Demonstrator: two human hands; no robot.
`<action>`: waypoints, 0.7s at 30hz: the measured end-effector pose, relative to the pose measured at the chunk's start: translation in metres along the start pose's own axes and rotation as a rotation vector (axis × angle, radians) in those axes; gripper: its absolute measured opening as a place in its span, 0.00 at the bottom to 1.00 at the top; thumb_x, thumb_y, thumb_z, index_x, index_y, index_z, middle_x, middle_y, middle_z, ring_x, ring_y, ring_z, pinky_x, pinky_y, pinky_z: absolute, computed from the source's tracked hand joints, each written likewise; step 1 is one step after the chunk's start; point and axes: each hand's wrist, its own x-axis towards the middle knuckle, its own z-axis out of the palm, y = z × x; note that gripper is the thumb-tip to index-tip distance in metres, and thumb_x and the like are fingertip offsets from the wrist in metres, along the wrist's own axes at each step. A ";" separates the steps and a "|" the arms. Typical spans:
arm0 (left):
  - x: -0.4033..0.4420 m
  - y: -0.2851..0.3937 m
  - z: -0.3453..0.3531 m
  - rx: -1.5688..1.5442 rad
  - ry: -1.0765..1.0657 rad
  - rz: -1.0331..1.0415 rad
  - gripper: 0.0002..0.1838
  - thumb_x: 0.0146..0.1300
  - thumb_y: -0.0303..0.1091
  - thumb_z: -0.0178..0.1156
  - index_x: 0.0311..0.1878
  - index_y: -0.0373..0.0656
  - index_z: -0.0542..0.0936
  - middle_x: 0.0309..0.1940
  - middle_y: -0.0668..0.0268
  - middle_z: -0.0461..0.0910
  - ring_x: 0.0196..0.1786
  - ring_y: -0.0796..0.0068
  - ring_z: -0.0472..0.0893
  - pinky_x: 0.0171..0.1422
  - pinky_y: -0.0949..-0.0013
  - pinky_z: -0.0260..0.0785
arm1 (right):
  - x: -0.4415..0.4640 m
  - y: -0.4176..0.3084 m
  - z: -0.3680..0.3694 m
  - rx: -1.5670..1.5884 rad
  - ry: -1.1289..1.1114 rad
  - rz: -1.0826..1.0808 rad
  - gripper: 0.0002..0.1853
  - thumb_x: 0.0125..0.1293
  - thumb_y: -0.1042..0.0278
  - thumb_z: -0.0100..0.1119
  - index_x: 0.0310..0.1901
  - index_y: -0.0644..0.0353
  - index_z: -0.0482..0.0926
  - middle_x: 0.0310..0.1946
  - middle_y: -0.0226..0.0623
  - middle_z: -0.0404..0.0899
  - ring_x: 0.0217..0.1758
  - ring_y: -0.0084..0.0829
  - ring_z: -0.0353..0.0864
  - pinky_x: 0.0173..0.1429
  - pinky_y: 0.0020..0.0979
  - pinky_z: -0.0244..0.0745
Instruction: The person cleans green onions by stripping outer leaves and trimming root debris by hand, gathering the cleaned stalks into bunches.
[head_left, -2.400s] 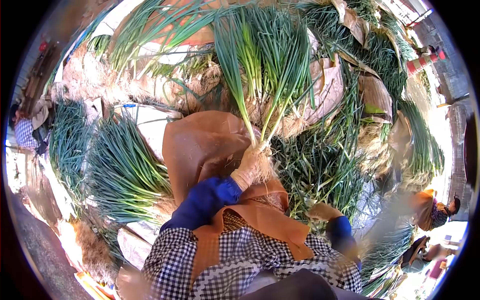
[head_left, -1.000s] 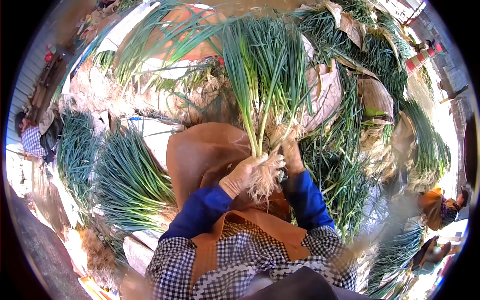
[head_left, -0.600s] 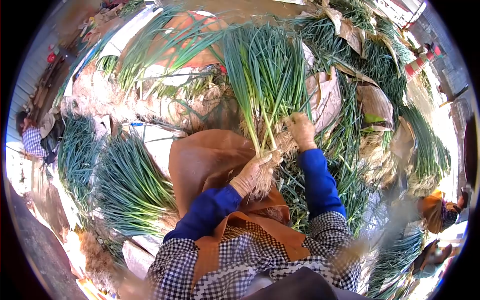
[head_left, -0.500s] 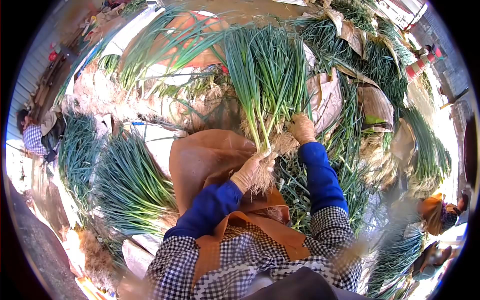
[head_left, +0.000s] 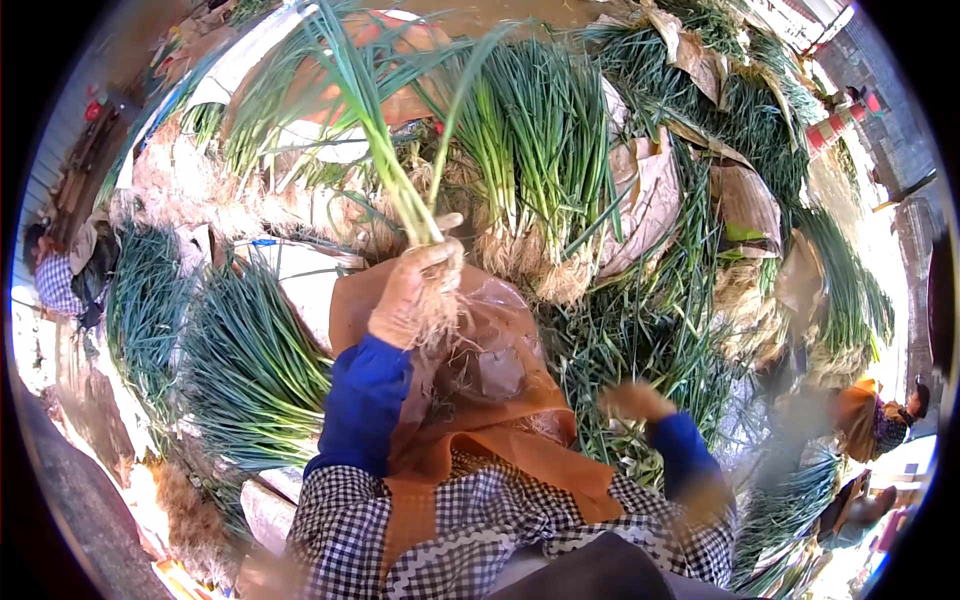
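Observation:
My left hand (head_left: pixel 415 290) is closed round the white bases of a few long green onions (head_left: pixel 385 150), their pale roots hanging below it over the brown apron (head_left: pixel 500 340). The onions' leaves point up and to the left. My right hand (head_left: pixel 638 402) is blurred by motion at the lower right, above loose dark green leaves (head_left: pixel 640 320); its fingers cannot be made out. Ahead of the apron lies a thick bunch of green onions (head_left: pixel 540 140), roots toward me.
Another onion pile (head_left: pixel 250 360) lies at the left. Brown sheets (head_left: pixel 745 205) and more bunches (head_left: pixel 845 270) are on the right. One person (head_left: pixel 62 275) is at the far left; another (head_left: pixel 880 420) is at the right edge. A red-and-white object (head_left: pixel 840 128) stands at upper right.
My left hand has moved up and left with its onions, away from the bunch ahead. My right hand has drawn back from that bunch, down toward the lower right.

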 end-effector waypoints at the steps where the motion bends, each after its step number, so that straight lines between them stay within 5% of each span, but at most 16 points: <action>1: 0.006 -0.016 -0.007 -0.018 0.041 -0.064 0.12 0.60 0.31 0.56 0.46 0.39 0.74 0.22 0.68 0.73 0.19 0.83 0.68 0.21 0.80 0.62 | 0.032 0.016 -0.006 -0.307 0.601 -0.211 0.17 0.65 0.53 0.45 0.30 0.57 0.76 0.29 0.36 0.77 0.32 0.37 0.79 0.34 0.38 0.75; 2: 0.017 -0.035 -0.020 -0.036 0.078 -0.116 0.09 0.61 0.33 0.55 0.42 0.41 0.75 0.20 0.69 0.71 0.18 0.81 0.67 0.19 0.78 0.61 | 0.052 -0.013 -0.065 0.157 0.764 0.104 0.16 0.64 0.52 0.49 0.29 0.55 0.77 0.25 0.40 0.76 0.28 0.39 0.79 0.32 0.38 0.73; 5: 0.018 -0.083 -0.038 -0.212 0.267 -0.291 0.13 0.63 0.46 0.55 0.30 0.46 0.75 0.18 0.70 0.71 0.17 0.78 0.68 0.17 0.76 0.61 | 0.124 -0.046 -0.164 0.263 0.985 0.324 0.23 0.54 0.41 0.56 0.35 0.55 0.79 0.33 0.46 0.79 0.38 0.44 0.79 0.42 0.40 0.73; 6: 0.013 -0.093 -0.048 -0.214 0.059 -0.268 0.16 0.60 0.48 0.58 0.28 0.44 0.76 0.22 0.66 0.77 0.19 0.77 0.74 0.23 0.75 0.69 | 0.149 -0.047 -0.179 0.187 1.029 0.329 0.23 0.54 0.41 0.56 0.37 0.54 0.79 0.35 0.47 0.79 0.41 0.45 0.79 0.45 0.41 0.72; 9: 0.002 -0.112 -0.036 -0.049 0.186 -0.211 0.19 0.62 0.46 0.55 0.43 0.38 0.76 0.38 0.60 0.78 0.34 0.73 0.77 0.39 0.73 0.72 | 0.174 -0.050 -0.207 0.220 0.690 0.360 0.21 0.57 0.47 0.54 0.42 0.57 0.77 0.37 0.47 0.79 0.45 0.47 0.77 0.48 0.43 0.70; 11: -0.001 -0.123 -0.034 -0.009 0.134 -0.157 0.25 0.60 0.39 0.59 0.57 0.35 0.70 0.50 0.59 0.73 0.43 0.73 0.75 0.47 0.74 0.70 | 0.192 -0.023 -0.182 0.568 0.879 0.133 0.20 0.62 0.51 0.52 0.40 0.62 0.75 0.29 0.47 0.78 0.35 0.43 0.78 0.39 0.39 0.71; 12: -0.006 -0.126 -0.020 -0.035 0.173 -0.232 0.24 0.58 0.34 0.60 0.56 0.34 0.70 0.48 0.60 0.75 0.42 0.73 0.75 0.48 0.74 0.70 | 0.183 -0.032 -0.178 0.747 0.981 -0.021 0.18 0.64 0.53 0.51 0.38 0.64 0.75 0.26 0.44 0.78 0.30 0.38 0.78 0.34 0.36 0.72; 14: -0.005 -0.170 -0.025 -0.169 0.161 -0.394 0.21 0.58 0.32 0.61 0.54 0.34 0.72 0.43 0.62 0.77 0.42 0.74 0.76 0.49 0.76 0.69 | 0.173 -0.032 -0.132 1.578 0.709 -0.334 0.13 0.68 0.60 0.49 0.35 0.62 0.75 0.23 0.28 0.74 0.23 0.20 0.71 0.26 0.22 0.66; 15: -0.011 -0.166 0.003 -0.169 0.185 -0.379 0.15 0.56 0.28 0.61 0.47 0.35 0.76 0.36 0.63 0.79 0.40 0.74 0.77 0.45 0.76 0.71 | 0.170 -0.042 -0.114 1.210 0.996 -0.364 0.13 0.68 0.60 0.49 0.34 0.62 0.75 0.22 0.29 0.74 0.22 0.21 0.70 0.26 0.24 0.66; 17: -0.011 -0.188 0.000 -0.139 0.243 -0.325 0.10 0.56 0.26 0.61 0.41 0.35 0.77 0.31 0.63 0.80 0.37 0.71 0.79 0.44 0.73 0.73 | 0.182 -0.039 -0.081 1.159 1.084 -0.111 0.15 0.66 0.61 0.52 0.32 0.66 0.75 0.21 0.29 0.73 0.22 0.23 0.68 0.27 0.30 0.65; 18: -0.015 -0.192 -0.006 -0.182 0.313 -0.367 0.10 0.56 0.26 0.60 0.41 0.35 0.77 0.31 0.62 0.80 0.37 0.70 0.79 0.44 0.72 0.73 | 0.140 -0.069 -0.096 0.753 1.015 0.163 0.14 0.65 0.62 0.52 0.33 0.68 0.74 0.22 0.30 0.73 0.22 0.25 0.66 0.28 0.32 0.65; 21: -0.012 -0.190 -0.004 -0.167 0.245 -0.215 0.13 0.54 0.23 0.58 0.45 0.34 0.75 0.34 0.62 0.79 0.37 0.70 0.79 0.44 0.72 0.73 | 0.100 -0.080 -0.067 1.003 0.911 0.006 0.08 0.67 0.66 0.49 0.38 0.61 0.74 0.24 0.24 0.71 0.23 0.16 0.64 0.25 0.20 0.60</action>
